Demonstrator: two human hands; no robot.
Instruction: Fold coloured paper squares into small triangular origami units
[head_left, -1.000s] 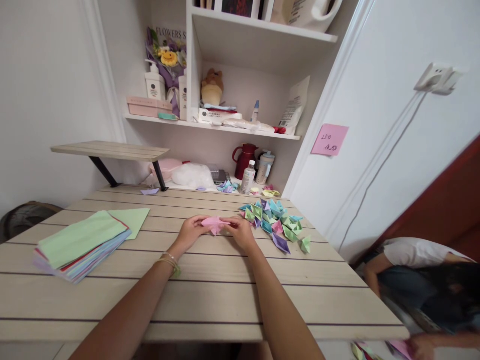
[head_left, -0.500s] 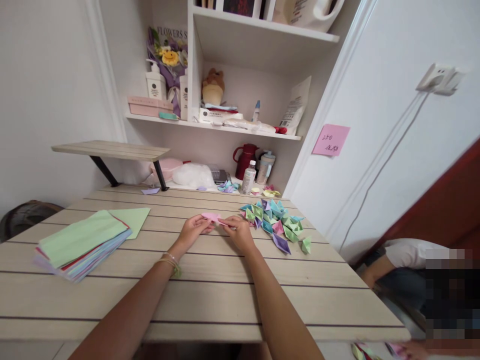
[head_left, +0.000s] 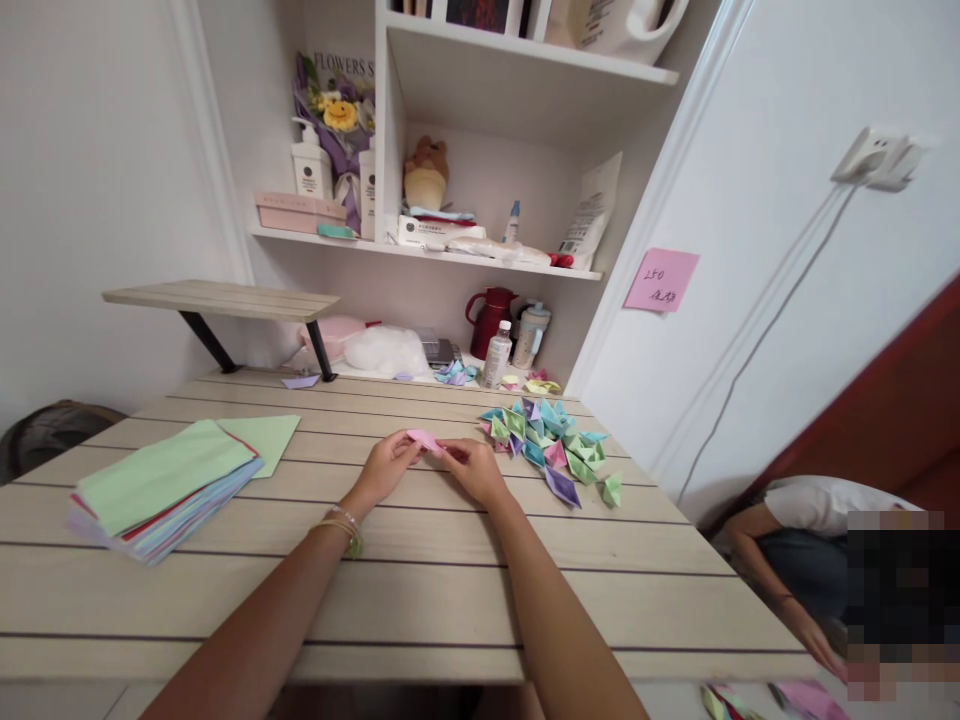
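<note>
A small folded piece of pink paper (head_left: pixel 425 440) is held up just over the table, between both hands. My left hand (head_left: pixel 386 468) pinches its left side, fingers closed. On the other side my right hand (head_left: pixel 472 468) grips the paper's right end between thumb and fingers. Right of that hand lies a pile of folded paper boats (head_left: pixel 541 432) in green, blue, purple and pink. A purple boat (head_left: pixel 562 487) and a light green one (head_left: pixel 612 490) sit at the pile's near edge.
A stack of coloured paper sheets (head_left: pixel 169 480) lies on the slatted table (head_left: pixel 420 600) at left. Behind are a small raised shelf (head_left: pixel 225 298), a bottle (head_left: pixel 496 355) and a red jug (head_left: pixel 491 322). At lower right, another person (head_left: pixel 795 540) crouches beside more coloured paper (head_left: pixel 810 698).
The pink paper has tilted slightly, its right end lower, with my fingers shifting a little on it. At right, the other person's arm has come into view, reaching down toward the floor.
</note>
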